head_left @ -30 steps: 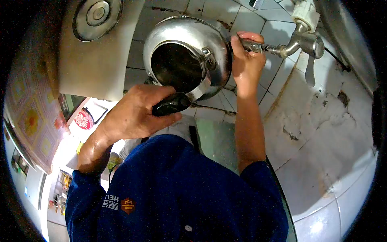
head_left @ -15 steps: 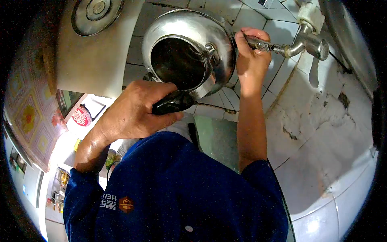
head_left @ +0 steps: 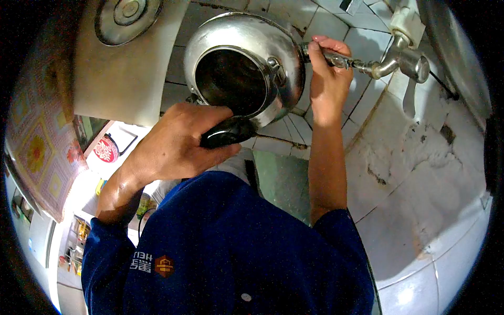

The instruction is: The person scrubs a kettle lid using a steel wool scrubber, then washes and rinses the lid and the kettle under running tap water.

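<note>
A shiny steel kettle point(head_left: 247, 34) is tilted with its wide, lidless mouth facing me; the inside is dark. My left hand point(head_left: 178, 139) is closed round its black handle point(head_left: 228, 132). On the far side, my right hand point(head_left: 331, 79) pinches the metal nozzle point(head_left: 341, 62) at the end of the tap point(head_left: 391, 63), right beside the kettle's wall. The kettle's spout cannot be made out clearly there, and the fingers partly hide the join. No running water can be seen.
A round metal lid point(head_left: 127, 21) lies on the pale counter point(head_left: 121, 79) at upper left. The tap comes out of a white tiled wall point(head_left: 409, 184) with stains, its lever point(head_left: 409, 100) hanging down. A patterned cloth point(head_left: 42, 147) is at far left.
Hardly anything differs. My hands and the kettle keep the same places and grips, while the view has shifted very slightly.
</note>
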The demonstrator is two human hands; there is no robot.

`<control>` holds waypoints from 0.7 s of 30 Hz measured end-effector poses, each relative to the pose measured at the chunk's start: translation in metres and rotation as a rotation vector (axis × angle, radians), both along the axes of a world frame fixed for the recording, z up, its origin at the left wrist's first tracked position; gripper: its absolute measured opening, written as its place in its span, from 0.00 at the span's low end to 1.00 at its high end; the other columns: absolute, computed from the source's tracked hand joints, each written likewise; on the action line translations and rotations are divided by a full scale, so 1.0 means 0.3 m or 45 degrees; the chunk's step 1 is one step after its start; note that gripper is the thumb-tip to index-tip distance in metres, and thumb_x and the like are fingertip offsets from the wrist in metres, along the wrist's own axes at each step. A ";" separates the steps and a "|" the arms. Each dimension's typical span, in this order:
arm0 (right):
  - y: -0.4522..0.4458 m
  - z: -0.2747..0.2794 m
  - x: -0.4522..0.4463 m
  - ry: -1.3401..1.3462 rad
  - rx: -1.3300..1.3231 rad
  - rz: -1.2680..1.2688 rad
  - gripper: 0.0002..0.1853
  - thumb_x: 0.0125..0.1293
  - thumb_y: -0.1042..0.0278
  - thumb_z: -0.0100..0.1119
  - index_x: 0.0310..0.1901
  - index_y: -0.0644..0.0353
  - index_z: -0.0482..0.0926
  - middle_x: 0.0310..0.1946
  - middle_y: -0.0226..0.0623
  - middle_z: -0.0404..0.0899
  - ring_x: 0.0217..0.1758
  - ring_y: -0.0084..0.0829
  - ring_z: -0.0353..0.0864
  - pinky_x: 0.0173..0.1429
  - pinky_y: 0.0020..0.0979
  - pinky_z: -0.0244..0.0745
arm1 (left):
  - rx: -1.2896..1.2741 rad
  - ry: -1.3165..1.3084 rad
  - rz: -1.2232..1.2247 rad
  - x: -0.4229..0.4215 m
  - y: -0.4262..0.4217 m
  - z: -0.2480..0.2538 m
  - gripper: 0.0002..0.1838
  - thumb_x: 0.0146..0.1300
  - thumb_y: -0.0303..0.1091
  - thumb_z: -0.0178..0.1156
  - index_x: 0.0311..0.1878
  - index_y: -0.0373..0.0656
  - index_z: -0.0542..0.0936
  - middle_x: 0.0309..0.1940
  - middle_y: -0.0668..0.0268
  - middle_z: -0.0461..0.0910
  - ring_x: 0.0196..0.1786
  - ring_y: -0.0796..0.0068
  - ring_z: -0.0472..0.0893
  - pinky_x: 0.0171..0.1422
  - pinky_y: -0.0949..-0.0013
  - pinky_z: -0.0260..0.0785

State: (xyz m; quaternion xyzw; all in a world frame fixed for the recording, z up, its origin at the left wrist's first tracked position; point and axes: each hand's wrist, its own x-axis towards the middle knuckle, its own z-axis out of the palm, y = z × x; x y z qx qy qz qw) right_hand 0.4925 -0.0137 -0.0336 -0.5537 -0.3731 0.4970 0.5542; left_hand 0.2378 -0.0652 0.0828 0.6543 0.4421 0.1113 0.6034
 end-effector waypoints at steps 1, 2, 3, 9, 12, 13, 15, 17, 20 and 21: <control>0.001 0.000 0.000 0.004 0.005 0.004 0.14 0.63 0.75 0.69 0.46 0.61 0.75 0.44 0.35 0.81 0.49 0.27 0.79 0.57 0.30 0.73 | 0.050 0.004 0.027 0.007 -0.001 -0.001 0.15 0.54 0.32 0.72 0.41 0.35 0.79 0.29 0.49 0.81 0.35 0.47 0.83 0.38 0.55 0.74; 0.003 0.001 -0.002 -0.102 -0.030 0.001 0.13 0.64 0.73 0.69 0.46 0.61 0.75 0.44 0.35 0.81 0.49 0.27 0.78 0.57 0.30 0.73 | 0.101 0.006 0.055 0.014 -0.001 -0.003 0.15 0.54 0.32 0.72 0.40 0.35 0.79 0.30 0.49 0.81 0.35 0.46 0.83 0.38 0.54 0.74; 0.004 0.001 -0.002 -0.207 -0.065 -0.003 0.13 0.65 0.70 0.69 0.46 0.61 0.76 0.44 0.35 0.81 0.49 0.27 0.78 0.58 0.30 0.72 | 0.105 0.009 0.060 0.022 -0.002 -0.008 0.15 0.54 0.32 0.72 0.40 0.35 0.79 0.30 0.49 0.81 0.35 0.46 0.83 0.38 0.54 0.74; -0.003 -0.160 0.029 -0.125 -0.159 -0.170 0.14 0.67 0.60 0.68 0.44 0.60 0.77 0.42 0.34 0.80 0.46 0.27 0.77 0.53 0.29 0.71 | 0.333 0.121 -0.004 0.118 0.054 -0.033 0.14 0.58 0.35 0.68 0.40 0.37 0.77 0.30 0.49 0.81 0.38 0.44 0.83 0.39 0.50 0.75; 0.008 -0.206 0.068 -0.262 -0.385 -0.188 0.14 0.67 0.60 0.67 0.44 0.60 0.77 0.40 0.34 0.80 0.43 0.28 0.78 0.47 0.32 0.74 | 0.467 0.217 -0.054 0.195 0.078 -0.086 0.15 0.57 0.35 0.66 0.46 0.39 0.78 0.35 0.50 0.83 0.40 0.44 0.84 0.43 0.49 0.79; 0.007 -0.213 0.070 -0.140 -0.556 -0.273 0.14 0.66 0.60 0.67 0.43 0.60 0.77 0.40 0.35 0.80 0.41 0.29 0.79 0.44 0.33 0.75 | 0.468 0.223 -0.049 0.220 0.083 -0.101 0.15 0.57 0.35 0.66 0.46 0.39 0.78 0.35 0.50 0.83 0.40 0.44 0.84 0.43 0.49 0.79; -0.023 -0.338 0.146 -0.229 -0.494 -0.226 0.13 0.66 0.61 0.66 0.42 0.61 0.77 0.36 0.37 0.81 0.34 0.32 0.80 0.34 0.37 0.75 | 0.658 0.289 -0.096 0.271 0.086 -0.132 0.09 0.55 0.28 0.64 0.39 0.37 0.78 0.33 0.53 0.84 0.36 0.53 0.86 0.38 0.56 0.79; -0.036 -0.363 0.174 -0.037 -0.412 -0.171 0.11 0.66 0.62 0.64 0.40 0.61 0.78 0.34 0.38 0.82 0.31 0.32 0.80 0.33 0.38 0.76 | 0.697 0.315 -0.069 0.327 0.069 -0.164 0.08 0.55 0.26 0.61 0.39 0.38 0.78 0.33 0.56 0.84 0.34 0.57 0.87 0.36 0.59 0.79; -0.018 -0.329 0.147 0.212 -0.396 -0.211 0.10 0.67 0.62 0.62 0.38 0.61 0.78 0.31 0.38 0.83 0.30 0.32 0.81 0.34 0.39 0.77 | 0.791 0.394 -0.093 0.376 0.053 -0.205 0.07 0.55 0.27 0.60 0.38 0.41 0.78 0.30 0.60 0.84 0.32 0.62 0.87 0.31 0.62 0.79; 0.000 -0.373 0.154 0.124 -0.478 -0.399 0.12 0.68 0.58 0.61 0.38 0.60 0.79 0.32 0.38 0.83 0.31 0.32 0.81 0.35 0.38 0.78 | 0.787 0.400 -0.092 0.385 0.050 -0.214 0.07 0.55 0.27 0.60 0.38 0.41 0.78 0.30 0.60 0.84 0.32 0.62 0.87 0.31 0.62 0.79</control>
